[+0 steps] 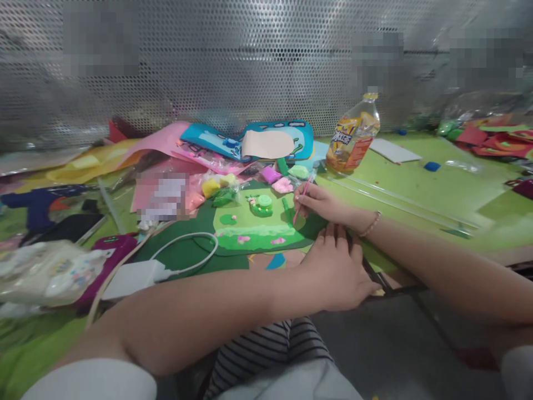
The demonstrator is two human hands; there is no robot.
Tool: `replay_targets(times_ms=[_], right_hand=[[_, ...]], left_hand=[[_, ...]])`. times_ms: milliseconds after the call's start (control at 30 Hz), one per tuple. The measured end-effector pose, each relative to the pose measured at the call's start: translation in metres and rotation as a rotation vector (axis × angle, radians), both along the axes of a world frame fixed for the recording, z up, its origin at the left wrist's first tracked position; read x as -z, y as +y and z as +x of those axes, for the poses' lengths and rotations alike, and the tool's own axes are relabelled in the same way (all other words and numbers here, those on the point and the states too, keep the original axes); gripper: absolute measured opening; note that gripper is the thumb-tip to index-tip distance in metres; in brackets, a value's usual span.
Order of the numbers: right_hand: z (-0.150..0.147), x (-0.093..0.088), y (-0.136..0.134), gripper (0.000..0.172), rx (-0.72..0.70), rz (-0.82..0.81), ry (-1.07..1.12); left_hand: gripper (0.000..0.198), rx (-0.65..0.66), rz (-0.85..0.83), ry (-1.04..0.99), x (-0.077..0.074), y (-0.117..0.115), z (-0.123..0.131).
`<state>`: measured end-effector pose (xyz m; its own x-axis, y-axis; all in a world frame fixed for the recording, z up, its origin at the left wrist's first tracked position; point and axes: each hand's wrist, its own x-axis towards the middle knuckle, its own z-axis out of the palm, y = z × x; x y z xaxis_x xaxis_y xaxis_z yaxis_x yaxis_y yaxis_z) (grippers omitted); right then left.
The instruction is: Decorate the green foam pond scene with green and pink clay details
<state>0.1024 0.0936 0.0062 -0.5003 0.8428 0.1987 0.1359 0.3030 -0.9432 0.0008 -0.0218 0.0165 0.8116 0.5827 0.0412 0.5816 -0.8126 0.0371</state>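
Note:
My right hand (314,201) pinches a thin pink modelling stick (296,214), its lower end touching the right part of a green craft picture (245,214). A narrow strip of green clay (287,208) lies just left of the stick. On the picture sit a green clay snail-like figure (262,205), a lily-pad shape (227,219) and small pink clay pieces (278,240). My left hand (338,268) rests flat, fingers apart, at the table's front edge by the picture's lower right corner, holding nothing.
Bags of coloured clay (283,185) lie behind the picture. A plastic bottle (352,136) stands at back right, near clear rods (400,203). At left are a white charger (133,278) with cable and a dark phone (69,228). A perforated metal panel (250,61) stands behind.

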Motion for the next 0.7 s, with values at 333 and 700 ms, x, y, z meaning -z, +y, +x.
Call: replay_targets(times_ms=[333, 700], right_hand=[[-0.0019, 0.0024, 0.0025, 0.014, 0.081, -0.024, -0.026], [-0.0055, -0.0059, -0.0025, 0.012, 0.155, -0.073, -0.019]], left_hand=[[0.082, 0.002, 0.043, -0.042, 0.0072, 0.0, 0.0008], [0.082, 0.003, 0.061, -0.042, 0.0067, 0.0005, 0.0001]])
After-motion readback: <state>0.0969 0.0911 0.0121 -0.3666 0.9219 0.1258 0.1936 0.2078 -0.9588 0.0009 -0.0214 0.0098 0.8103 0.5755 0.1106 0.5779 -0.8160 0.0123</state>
